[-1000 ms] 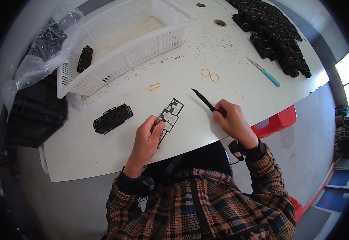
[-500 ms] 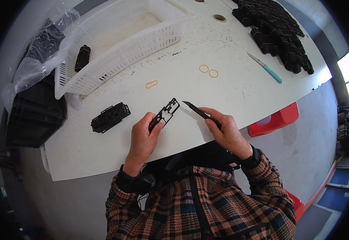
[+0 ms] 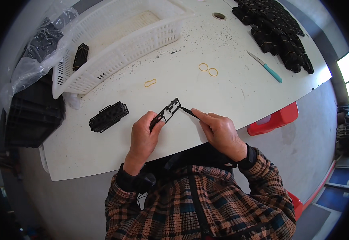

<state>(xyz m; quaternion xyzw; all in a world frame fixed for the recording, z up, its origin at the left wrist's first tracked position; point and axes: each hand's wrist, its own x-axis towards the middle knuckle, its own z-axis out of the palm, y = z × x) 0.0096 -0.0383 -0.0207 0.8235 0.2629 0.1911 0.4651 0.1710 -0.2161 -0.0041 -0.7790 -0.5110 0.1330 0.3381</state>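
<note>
Left hand (image 3: 143, 134) clamped on 1 black frame (image 3: 166, 109), right hand (image 3: 223, 135) around 1 knife (image 3: 189, 112), light, steady strokes seem best.

Your jacket (image 3: 158, 200) is plaid, crossing orange-brown, black and dark teal, and the zip (image 3: 197, 200) down it is black, as are your wristbands (image 3: 249, 158). The openwork part (image 3: 169, 111) you hold is plain black, and so is your slim knife (image 3: 188, 112). Your table (image 3: 222, 94) is white, peppered with dark specks (image 3: 175, 51); the basket (image 3: 122, 60) is milky white. Before you, the rubber bands (image 3: 208, 69) are yellow, the other knife (image 3: 272, 73) has a turquoise handle and silvery blade, the bundles (image 3: 282, 36) are black, and the seat (image 3: 278, 119) is red.
</note>
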